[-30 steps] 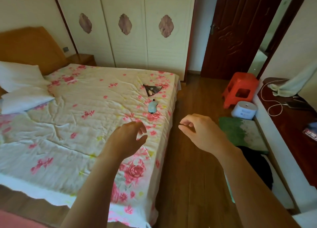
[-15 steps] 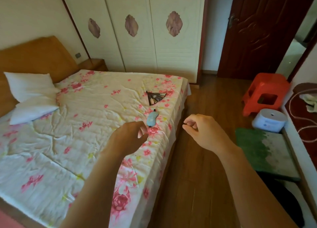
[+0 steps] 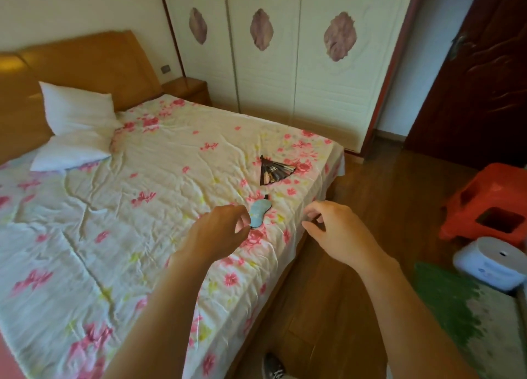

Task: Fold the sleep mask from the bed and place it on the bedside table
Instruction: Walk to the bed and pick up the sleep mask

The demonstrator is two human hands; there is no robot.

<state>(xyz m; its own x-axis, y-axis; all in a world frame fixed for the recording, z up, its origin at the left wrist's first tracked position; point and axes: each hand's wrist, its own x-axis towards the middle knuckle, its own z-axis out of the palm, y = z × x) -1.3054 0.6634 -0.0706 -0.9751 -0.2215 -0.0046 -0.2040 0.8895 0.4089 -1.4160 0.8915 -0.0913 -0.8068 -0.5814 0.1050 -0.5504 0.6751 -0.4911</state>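
Note:
A light blue sleep mask (image 3: 259, 212) with a dark strap lies flat on the flowered bedspread (image 3: 142, 196), near the bed's right edge. My left hand (image 3: 218, 233) hovers just left of the mask, fingers curled and apart, its fingertips close to the mask's lower end; it holds nothing. My right hand (image 3: 335, 230) hangs over the bed's edge to the right of the mask, fingers spread and empty. The wooden bedside table (image 3: 189, 89) stands at the far side of the bed, beside the headboard.
A dark folding fan (image 3: 272, 170) lies on the bed just beyond the mask. Two white pillows (image 3: 77, 127) sit at the head. On the floor at right are an orange stool (image 3: 487, 204), a white round device (image 3: 490, 264) and a green mat (image 3: 467, 316). Wardrobe doors (image 3: 285, 50) stand behind.
The view has come closer to the bed and turned left. Both hands have reached forward toward the mask, and their fingers have spread apart from a loose curl.

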